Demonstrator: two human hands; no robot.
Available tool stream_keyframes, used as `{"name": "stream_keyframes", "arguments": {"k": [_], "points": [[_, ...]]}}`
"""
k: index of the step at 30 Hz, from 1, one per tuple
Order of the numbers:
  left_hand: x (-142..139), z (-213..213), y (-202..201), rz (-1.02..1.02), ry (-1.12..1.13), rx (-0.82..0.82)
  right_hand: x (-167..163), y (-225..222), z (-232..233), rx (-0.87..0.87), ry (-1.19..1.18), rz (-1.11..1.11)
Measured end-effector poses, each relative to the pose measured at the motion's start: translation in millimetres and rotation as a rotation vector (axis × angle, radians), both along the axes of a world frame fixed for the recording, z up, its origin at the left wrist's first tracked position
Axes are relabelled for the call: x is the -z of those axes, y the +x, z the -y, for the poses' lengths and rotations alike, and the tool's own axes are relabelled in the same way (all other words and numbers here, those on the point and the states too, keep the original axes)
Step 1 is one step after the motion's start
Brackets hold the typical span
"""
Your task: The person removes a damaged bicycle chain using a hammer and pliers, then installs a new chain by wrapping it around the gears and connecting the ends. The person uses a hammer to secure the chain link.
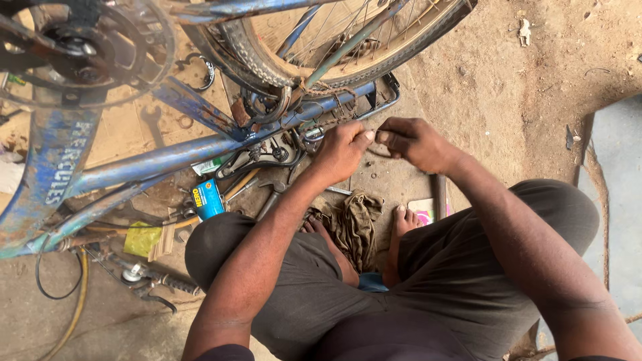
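Seen from above, a squatting person's left hand (342,150) and right hand (414,142) meet fingertip to fingertip, each grip pinching a small part too tiny to identify, just beside the blue bicycle frame (200,150) — best kept close over the floor (508,87) so it cannot drop unseen.

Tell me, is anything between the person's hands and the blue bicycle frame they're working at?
Nothing visible. The left hand is right at the blue bicycle frame; the right hand meets it fingertip to fingertip. Whether they pinch something is too small to tell.
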State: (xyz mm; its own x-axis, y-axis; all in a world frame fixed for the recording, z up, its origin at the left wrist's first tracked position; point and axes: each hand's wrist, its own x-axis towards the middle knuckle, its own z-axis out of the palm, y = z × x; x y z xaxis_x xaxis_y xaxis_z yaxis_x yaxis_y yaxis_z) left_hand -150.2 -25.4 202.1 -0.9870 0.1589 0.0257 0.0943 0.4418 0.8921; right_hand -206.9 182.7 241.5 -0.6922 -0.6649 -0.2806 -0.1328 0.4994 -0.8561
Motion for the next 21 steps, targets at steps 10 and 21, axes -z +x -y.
{"name": "stream_keyframes", "arguments": {"k": [10,21], "points": [[-12.0,-16.4,-2.0,0.190,-0.074,-0.369,9.8,24.6,33.7,0.417,-0.196,-0.126],[23.5,-41.4,-4.1,-0.035,0.315,-0.583,19.9,29.2,48.9,0.604,-0.207,-0.122]]}}
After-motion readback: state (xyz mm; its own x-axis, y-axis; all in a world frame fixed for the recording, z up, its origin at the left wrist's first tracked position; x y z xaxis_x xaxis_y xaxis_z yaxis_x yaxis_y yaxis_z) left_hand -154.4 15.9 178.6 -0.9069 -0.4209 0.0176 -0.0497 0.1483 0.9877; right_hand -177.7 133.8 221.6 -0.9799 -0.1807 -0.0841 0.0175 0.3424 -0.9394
